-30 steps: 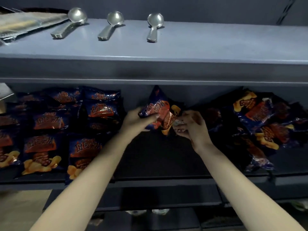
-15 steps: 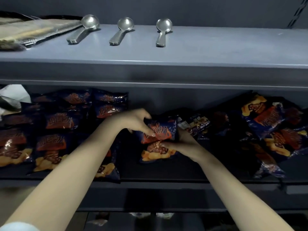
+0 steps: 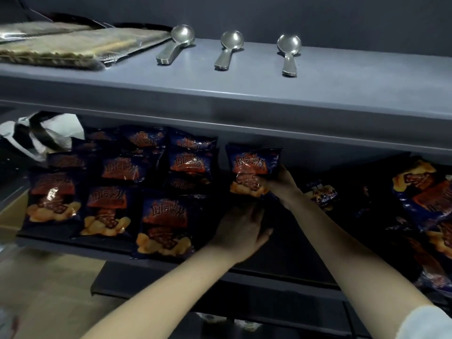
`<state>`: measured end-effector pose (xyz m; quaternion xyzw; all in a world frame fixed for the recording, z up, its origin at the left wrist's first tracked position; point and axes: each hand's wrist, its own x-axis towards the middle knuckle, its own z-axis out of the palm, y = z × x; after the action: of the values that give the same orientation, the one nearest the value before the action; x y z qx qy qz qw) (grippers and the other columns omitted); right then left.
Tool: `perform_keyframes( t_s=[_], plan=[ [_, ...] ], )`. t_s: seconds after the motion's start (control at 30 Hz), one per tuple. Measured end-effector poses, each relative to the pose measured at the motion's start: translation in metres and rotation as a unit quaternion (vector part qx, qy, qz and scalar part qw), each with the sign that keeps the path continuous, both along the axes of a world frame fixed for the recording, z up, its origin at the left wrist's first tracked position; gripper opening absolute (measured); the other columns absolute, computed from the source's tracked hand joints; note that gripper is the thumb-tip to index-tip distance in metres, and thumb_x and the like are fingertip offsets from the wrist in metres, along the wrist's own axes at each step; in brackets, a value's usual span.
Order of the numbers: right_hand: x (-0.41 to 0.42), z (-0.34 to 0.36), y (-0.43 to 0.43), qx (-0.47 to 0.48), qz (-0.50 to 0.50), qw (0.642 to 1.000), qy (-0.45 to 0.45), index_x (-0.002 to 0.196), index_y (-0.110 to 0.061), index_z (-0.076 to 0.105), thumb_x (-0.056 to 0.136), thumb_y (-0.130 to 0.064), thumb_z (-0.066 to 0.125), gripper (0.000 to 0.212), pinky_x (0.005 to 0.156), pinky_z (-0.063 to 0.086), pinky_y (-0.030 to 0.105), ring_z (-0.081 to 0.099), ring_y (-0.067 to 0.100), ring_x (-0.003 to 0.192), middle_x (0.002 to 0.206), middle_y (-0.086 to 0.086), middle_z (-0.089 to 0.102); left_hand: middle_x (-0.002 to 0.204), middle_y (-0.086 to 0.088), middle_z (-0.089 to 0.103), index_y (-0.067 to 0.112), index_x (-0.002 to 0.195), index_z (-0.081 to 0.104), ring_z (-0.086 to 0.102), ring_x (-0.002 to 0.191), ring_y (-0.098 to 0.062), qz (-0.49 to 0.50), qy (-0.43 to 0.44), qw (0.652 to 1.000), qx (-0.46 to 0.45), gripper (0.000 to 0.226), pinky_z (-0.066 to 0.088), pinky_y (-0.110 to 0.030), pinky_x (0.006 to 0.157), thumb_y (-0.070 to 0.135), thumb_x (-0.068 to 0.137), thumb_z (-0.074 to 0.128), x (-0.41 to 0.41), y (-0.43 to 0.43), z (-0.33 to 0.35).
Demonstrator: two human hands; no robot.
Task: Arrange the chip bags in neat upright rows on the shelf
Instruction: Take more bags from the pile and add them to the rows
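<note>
A dark blue chip bag (image 3: 252, 165) with orange print stands upright at the back of the dark lower shelf (image 3: 288, 243), just right of the arranged bags. My right hand (image 3: 280, 183) grips its lower right corner. My left hand (image 3: 241, 230) lies flat and open on the shelf in front of that bag, fingers straight. Several matching bags (image 3: 110, 192) stand in rows on the left part of the shelf. A loose pile of the same bags (image 3: 425, 199) lies at the right end.
Above runs a grey shelf (image 3: 318, 94) with three metal spoons (image 3: 230, 48) and wrapped flat packs (image 3: 73, 47) at its left. A white bag (image 3: 49, 133) sits behind the rows at far left. One small packet (image 3: 322, 193) lies beside my right wrist.
The bag went from low between both hands to upright at the shelf's back. My left hand let go and dropped flat onto the shelf; my right hand still holds the bag.
</note>
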<state>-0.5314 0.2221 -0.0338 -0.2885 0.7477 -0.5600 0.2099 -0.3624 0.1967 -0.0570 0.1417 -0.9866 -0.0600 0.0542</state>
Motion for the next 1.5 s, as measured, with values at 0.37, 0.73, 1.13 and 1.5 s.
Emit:
perform_keyframes(
  t_s=[0.37,0.73,1.13,1.5],
  plan=[
    [-0.01,-0.036,-0.056,0.086,-0.102,0.991,0.006,0.135,-0.012,0.036,0.08,-0.024,0.073,0.067,0.084,0.039,0.026,0.053,0.031,0.118,0.13,0.013,0.055,0.158,-0.012,0.002,0.014,0.149,0.01,-0.002,0.144,-0.027,0.046,-0.021,0.998,0.048,0.069,-0.001,-0.039,0.115,0.053,0.094,0.023,-0.006,-0.005,-0.064],
    [0.019,-0.042,-0.058,0.018,-0.175,0.98,0.089,0.13,0.001,0.034,0.079,-0.014,0.073,0.066,0.089,0.036,0.025,0.044,0.034,0.121,0.135,0.022,0.041,0.157,-0.012,0.005,0.012,0.149,0.013,0.0,0.144,-0.029,0.05,-0.006,0.996,0.08,0.066,0.003,-0.04,0.115,0.049,0.096,0.029,-0.001,-0.004,-0.064],
    [0.059,-0.006,0.002,-0.112,-0.094,0.96,0.237,0.12,-0.001,0.05,0.082,-0.01,0.069,0.043,0.083,0.035,0.013,0.053,0.026,0.103,0.118,0.02,0.05,0.128,-0.018,0.058,0.003,0.116,0.065,0.053,0.121,-0.032,-0.031,0.144,0.985,-0.089,0.04,0.04,-0.043,0.104,0.03,0.086,0.062,0.044,0.005,-0.009],
    [0.163,-0.038,-0.026,-0.089,0.098,0.983,-0.125,0.149,-0.027,0.016,0.083,-0.045,0.064,0.083,0.101,0.025,0.021,0.031,0.013,0.135,0.151,-0.004,0.03,0.145,-0.031,0.027,-0.006,0.137,0.033,0.031,0.13,-0.052,0.247,0.2,0.948,-0.001,0.072,0.036,-0.059,0.1,0.03,0.082,0.063,0.151,-0.04,-0.021]
  ],
)
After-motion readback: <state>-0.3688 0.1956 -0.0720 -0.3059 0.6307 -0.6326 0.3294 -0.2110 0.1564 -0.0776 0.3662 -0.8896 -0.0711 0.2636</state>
